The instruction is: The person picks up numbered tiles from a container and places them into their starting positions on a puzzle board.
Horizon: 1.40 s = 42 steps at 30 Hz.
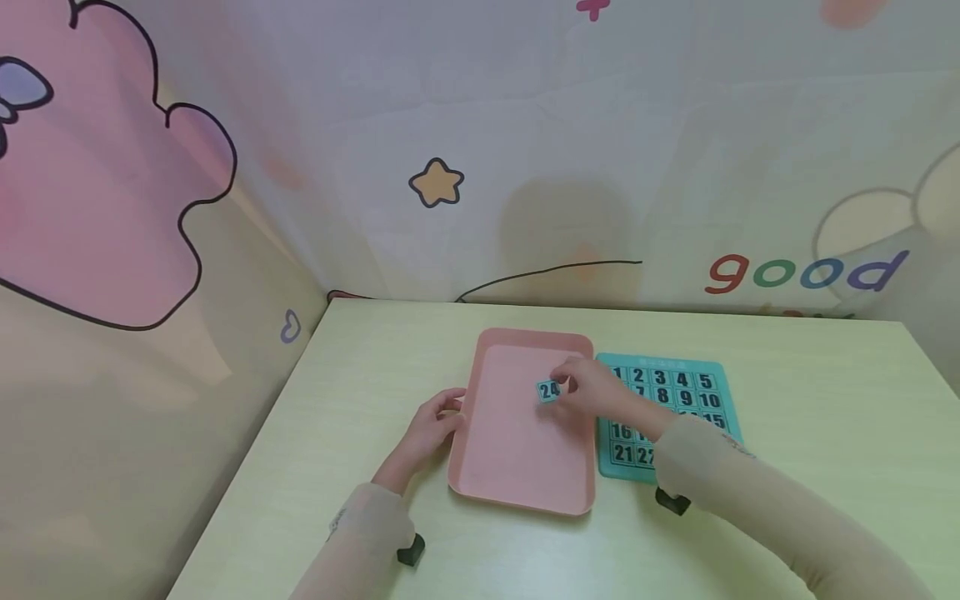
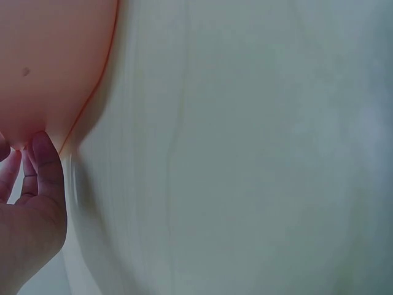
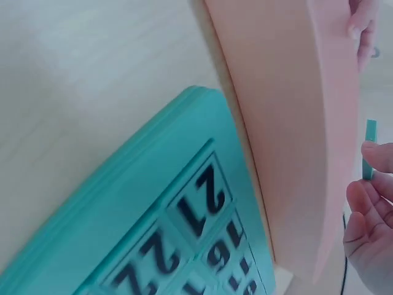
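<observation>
My right hand (image 1: 592, 388) pinches a small teal number tile (image 1: 548, 392) between thumb and fingertips, over the upper right of a pink tray (image 1: 510, 475). The tile's face reads 24 in the head view; its thin edge (image 3: 368, 169) shows in the right wrist view. At the tray's left side, my left hand (image 1: 430, 429) holds the rim, thumb and fingers bent around it in the left wrist view. A teal number board (image 1: 723, 392) lies right beside the tray, filled with numbered squares. My right hand and forearm cover part of its middle and lower right.
Both tray and board lie on a pale wooden table (image 1: 315, 517). A printed cloth (image 1: 360, 167) hangs behind the table's far edge and along its left side. Dark bands (image 1: 411, 550) sit at the sleeves.
</observation>
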### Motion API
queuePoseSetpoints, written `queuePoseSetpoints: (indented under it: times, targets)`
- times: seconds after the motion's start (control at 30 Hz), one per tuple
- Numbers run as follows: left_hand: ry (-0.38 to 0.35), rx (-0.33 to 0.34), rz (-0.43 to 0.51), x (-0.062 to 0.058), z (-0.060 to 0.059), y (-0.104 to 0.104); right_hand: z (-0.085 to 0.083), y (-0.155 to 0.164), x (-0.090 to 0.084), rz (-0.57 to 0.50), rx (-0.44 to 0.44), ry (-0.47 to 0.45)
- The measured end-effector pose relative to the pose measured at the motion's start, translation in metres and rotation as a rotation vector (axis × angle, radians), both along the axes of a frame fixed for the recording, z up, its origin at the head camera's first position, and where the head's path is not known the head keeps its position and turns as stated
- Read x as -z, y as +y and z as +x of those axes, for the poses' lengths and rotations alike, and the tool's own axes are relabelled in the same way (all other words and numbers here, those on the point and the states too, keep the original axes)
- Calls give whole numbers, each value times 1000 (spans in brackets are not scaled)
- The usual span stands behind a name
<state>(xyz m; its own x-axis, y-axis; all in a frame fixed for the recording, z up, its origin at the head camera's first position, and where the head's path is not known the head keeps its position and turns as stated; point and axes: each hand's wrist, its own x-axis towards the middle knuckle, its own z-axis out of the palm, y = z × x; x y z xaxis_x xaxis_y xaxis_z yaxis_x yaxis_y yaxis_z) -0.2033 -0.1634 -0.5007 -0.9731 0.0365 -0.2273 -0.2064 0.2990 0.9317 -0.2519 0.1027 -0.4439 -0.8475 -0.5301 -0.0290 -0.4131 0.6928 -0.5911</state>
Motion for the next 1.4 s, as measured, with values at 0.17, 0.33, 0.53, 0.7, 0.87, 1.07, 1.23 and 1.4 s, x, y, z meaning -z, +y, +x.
queuePoseSetpoints:
  times: [0.17,0.33,0.53,0.7,0.87,1.07,1.23,1.4]
  targets:
    - [9,-8,9,-1,1,0,15,25,-9,5,-6,39]
    - [12,2,11,-2,2,-1,28,55,-12,11,35,38]
    - [16,16,33,-1,2,-2,41,88,-12,26,91,78]
    - [11,5,26,-2,3,-1,53,111,-9,35,110,108]
    - [20,-5,19,-1,2,0,66,132,1,56,155,75]
    - [19,7,23,-13,7,3,78,150,13,77,189,39]
    - [3,21,37,-11,4,2,84,158,18,122,196,51]
    - [2,9,26,2,-2,0,87,163,23,184,205,37]
